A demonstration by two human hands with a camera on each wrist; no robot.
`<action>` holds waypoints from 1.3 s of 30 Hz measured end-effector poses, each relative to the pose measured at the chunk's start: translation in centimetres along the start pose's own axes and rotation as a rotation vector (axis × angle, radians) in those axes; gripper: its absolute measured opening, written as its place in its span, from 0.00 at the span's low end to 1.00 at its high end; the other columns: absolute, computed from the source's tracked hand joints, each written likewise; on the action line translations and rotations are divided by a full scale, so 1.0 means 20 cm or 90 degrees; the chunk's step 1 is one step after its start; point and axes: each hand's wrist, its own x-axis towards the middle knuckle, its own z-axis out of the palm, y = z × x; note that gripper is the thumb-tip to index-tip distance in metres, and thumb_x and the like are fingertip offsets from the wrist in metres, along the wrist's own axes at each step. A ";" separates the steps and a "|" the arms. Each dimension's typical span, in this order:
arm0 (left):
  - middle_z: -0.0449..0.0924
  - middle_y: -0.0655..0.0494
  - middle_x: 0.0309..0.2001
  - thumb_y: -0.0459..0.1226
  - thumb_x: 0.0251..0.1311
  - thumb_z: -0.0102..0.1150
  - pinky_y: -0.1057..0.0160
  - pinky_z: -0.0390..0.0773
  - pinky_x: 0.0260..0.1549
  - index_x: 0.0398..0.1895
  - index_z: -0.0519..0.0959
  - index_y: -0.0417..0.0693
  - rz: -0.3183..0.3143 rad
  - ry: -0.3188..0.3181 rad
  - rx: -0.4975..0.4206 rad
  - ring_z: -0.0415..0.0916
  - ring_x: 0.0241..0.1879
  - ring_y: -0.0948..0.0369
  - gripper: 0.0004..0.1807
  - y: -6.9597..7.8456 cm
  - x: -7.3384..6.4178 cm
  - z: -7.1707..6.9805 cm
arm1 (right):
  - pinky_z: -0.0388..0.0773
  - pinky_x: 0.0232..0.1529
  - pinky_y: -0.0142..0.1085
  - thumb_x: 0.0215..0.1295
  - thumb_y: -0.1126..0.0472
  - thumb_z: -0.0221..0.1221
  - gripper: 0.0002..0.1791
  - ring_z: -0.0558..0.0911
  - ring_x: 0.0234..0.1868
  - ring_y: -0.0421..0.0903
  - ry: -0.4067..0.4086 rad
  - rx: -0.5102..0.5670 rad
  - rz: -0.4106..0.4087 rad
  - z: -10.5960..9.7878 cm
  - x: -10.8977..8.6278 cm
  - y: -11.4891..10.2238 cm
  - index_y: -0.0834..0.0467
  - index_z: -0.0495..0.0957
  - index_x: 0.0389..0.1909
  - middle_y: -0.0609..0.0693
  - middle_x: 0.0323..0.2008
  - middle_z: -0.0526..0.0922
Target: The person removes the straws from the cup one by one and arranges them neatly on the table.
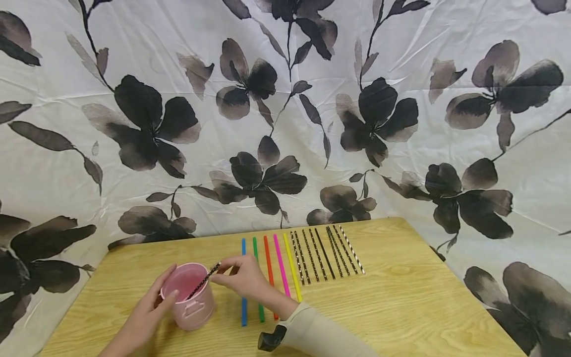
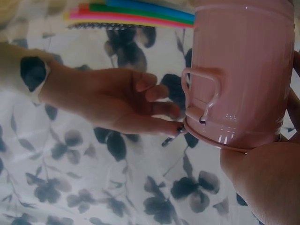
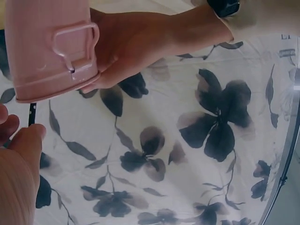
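Note:
A pink metal bucket (image 1: 193, 315) with a small side handle stands at the left of the table, its mouth tipped slightly. My left hand (image 1: 153, 310) grips its rim and side, the thumb over the near edge. A black straw with white dots (image 1: 202, 282) leans in the bucket, its lower end inside and its upper end past the rim. At that upper end, my right hand (image 1: 244, 280) pinches the straw between thumb and fingertips. In the right wrist view, only a short piece of the dotted straw (image 3: 32, 114) shows below the bucket's rim.
On the wooden table (image 1: 401, 302), a row of straws runs rightward: blue (image 1: 244, 312), green (image 1: 261, 312), red (image 1: 269, 263), pink (image 1: 281, 263) and yellow (image 1: 292, 265), then several black patterned straws (image 1: 318, 255). A floral cloth (image 1: 312, 139) hangs behind.

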 end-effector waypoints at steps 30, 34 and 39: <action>0.49 0.46 0.65 0.50 0.64 0.39 0.54 0.66 0.48 0.68 0.43 0.62 -0.038 -0.020 -0.010 0.58 0.57 0.48 0.31 0.02 -0.01 0.00 | 0.73 0.19 0.30 0.55 0.62 0.60 0.16 0.78 0.29 0.43 0.148 0.451 0.010 -0.44 0.04 -0.25 0.68 0.74 0.42 0.53 0.32 0.79; 0.49 0.46 0.65 0.49 0.64 0.40 0.70 0.67 0.44 0.68 0.43 0.60 -0.035 -0.019 -0.004 0.58 0.57 0.48 0.31 0.02 0.00 0.00 | 0.72 0.20 0.30 0.55 0.63 0.60 0.19 0.76 0.27 0.42 0.186 0.438 0.011 -0.58 0.05 -0.25 0.70 0.73 0.45 0.53 0.32 0.79; 0.49 0.46 0.65 0.49 0.64 0.40 0.78 0.63 0.42 0.68 0.43 0.65 -0.029 -0.019 -0.002 0.55 0.59 0.48 0.31 0.02 0.00 0.00 | 0.75 0.24 0.32 0.56 0.66 0.59 0.20 0.76 0.24 0.41 0.254 0.368 0.012 -0.76 0.06 -0.17 0.72 0.69 0.48 0.51 0.29 0.78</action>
